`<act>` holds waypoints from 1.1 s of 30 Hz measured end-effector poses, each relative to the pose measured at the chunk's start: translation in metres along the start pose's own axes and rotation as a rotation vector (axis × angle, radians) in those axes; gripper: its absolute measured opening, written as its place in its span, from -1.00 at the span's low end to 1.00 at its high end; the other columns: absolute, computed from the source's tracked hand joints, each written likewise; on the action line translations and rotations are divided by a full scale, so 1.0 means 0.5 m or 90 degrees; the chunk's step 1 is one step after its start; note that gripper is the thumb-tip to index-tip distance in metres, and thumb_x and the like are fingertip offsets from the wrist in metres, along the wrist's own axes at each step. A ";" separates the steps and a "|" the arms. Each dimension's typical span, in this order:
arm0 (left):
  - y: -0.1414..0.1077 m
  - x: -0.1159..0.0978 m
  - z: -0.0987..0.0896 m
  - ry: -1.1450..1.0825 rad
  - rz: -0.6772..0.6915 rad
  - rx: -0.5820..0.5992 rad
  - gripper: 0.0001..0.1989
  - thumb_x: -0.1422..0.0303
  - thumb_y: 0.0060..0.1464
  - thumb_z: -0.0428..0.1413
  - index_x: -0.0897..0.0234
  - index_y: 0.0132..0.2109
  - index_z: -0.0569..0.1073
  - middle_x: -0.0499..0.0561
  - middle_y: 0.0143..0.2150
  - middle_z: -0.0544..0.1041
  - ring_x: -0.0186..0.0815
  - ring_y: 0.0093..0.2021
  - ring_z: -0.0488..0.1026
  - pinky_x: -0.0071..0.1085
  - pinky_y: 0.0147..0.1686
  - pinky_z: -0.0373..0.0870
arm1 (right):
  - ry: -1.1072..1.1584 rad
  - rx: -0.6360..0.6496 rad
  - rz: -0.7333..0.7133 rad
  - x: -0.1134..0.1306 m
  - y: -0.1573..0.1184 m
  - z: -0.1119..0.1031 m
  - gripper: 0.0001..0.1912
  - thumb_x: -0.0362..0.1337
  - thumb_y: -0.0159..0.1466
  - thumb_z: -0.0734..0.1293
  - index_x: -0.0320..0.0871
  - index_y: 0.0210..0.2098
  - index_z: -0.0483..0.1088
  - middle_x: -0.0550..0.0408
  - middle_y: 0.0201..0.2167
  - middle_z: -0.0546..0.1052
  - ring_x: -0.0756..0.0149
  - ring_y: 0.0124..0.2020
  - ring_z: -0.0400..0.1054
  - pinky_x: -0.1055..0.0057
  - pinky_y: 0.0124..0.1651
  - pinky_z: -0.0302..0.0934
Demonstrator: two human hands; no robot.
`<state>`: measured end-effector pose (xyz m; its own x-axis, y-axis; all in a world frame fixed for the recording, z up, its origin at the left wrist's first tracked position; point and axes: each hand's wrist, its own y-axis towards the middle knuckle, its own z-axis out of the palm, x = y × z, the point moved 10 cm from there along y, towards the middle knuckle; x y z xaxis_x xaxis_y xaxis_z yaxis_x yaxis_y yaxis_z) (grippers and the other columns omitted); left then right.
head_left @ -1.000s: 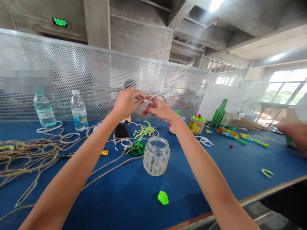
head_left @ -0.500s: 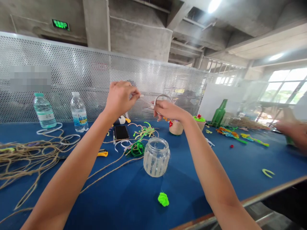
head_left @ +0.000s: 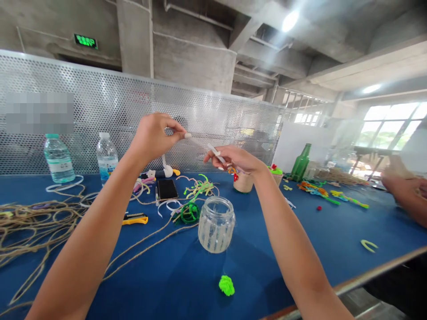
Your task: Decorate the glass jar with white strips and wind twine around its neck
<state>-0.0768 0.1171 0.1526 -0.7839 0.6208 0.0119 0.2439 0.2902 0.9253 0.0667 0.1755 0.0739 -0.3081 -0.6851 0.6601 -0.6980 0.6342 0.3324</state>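
I have the left grip [head_left: 151, 140] and right grip [head_left: 235, 159] narrowly pinching what looks like a white pipe cleaner [head_left: 203, 144], held straight between them, above a glass jar [head_left: 216, 224].

Bench: I was looking down on a blue-topped workbench [head_left: 173, 284].
12 o'clock: a phone [head_left: 167, 189], white strips [head_left: 168, 206] and a glass jar [head_left: 216, 225] lay there.
10 o'clock: two plastic water bottles [head_left: 58, 159] stood near a yellow utility knife [head_left: 135, 219].
9 o'clock: loose jute twine [head_left: 36, 218] sprawled.
2 o'clock: a green glass bottle [head_left: 300, 162] stood beyond colored pipe cleaners [head_left: 318, 193].
6 o'clock: a lime-green pipe-cleaner tuft [head_left: 227, 285] sat alone.
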 end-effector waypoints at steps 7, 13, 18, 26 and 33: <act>0.003 0.004 -0.013 -0.001 -0.014 -0.002 -0.94 0.35 -0.01 0.21 0.17 -0.40 0.58 -0.05 -0.40 0.59 -0.27 -0.33 0.49 -0.36 -0.27 0.36 | 0.039 0.019 0.002 0.004 -0.005 0.004 -0.68 -0.28 0.35 0.12 -0.24 -0.43 0.40 0.19 -0.61 0.31 0.54 -0.61 0.10 0.45 -0.47 0.03; 0.004 -0.020 -0.007 0.057 0.033 0.015 -0.91 0.34 0.02 0.17 0.12 -0.40 0.58 -0.06 -0.40 0.58 -0.23 -0.27 0.47 -0.30 -0.19 0.34 | 0.116 -0.008 -0.023 -0.026 0.007 -0.009 -0.74 -0.25 0.33 0.15 -0.23 -0.22 0.43 0.24 -0.67 0.25 0.54 -0.65 0.02 0.47 -0.59 -0.15; 0.003 -0.059 0.012 0.115 0.066 0.054 -0.86 0.34 0.06 0.12 0.11 -0.41 0.57 -0.04 -0.40 0.56 -0.19 -0.26 0.44 -0.21 -0.15 0.31 | 0.193 -0.038 -0.072 -0.064 0.018 -0.031 -0.71 -0.15 0.27 0.23 -0.25 -0.24 0.44 0.28 -0.69 0.18 0.54 -0.64 -0.01 0.49 -0.59 -0.12; -0.006 -0.102 0.046 0.235 0.119 0.083 -0.84 0.42 0.04 0.10 0.14 -0.37 0.59 0.05 -0.39 0.58 0.02 -0.11 0.41 0.08 -0.07 0.27 | 0.278 -0.045 -0.064 -0.112 0.028 -0.034 -0.59 -0.10 0.12 0.38 -0.34 -0.20 0.42 0.30 -0.65 0.13 0.58 -0.64 -0.08 0.47 -0.59 -0.22; -0.011 -0.162 0.056 0.234 0.151 0.106 -0.77 0.48 0.01 0.04 0.13 -0.43 0.56 0.07 -0.37 0.55 0.03 -0.02 0.34 0.10 -0.04 0.21 | 0.308 -0.057 -0.071 -0.133 0.029 -0.045 -0.67 -0.19 0.14 0.37 -0.32 -0.20 0.42 0.30 -0.65 0.14 0.59 -0.64 -0.15 0.46 -0.58 -0.22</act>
<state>0.0016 0.0856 0.1359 -0.8387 0.3935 0.3766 0.5051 0.3030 0.8082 0.0915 0.2385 0.0500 0.1157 -0.5195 0.8466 -0.6447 0.6091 0.4619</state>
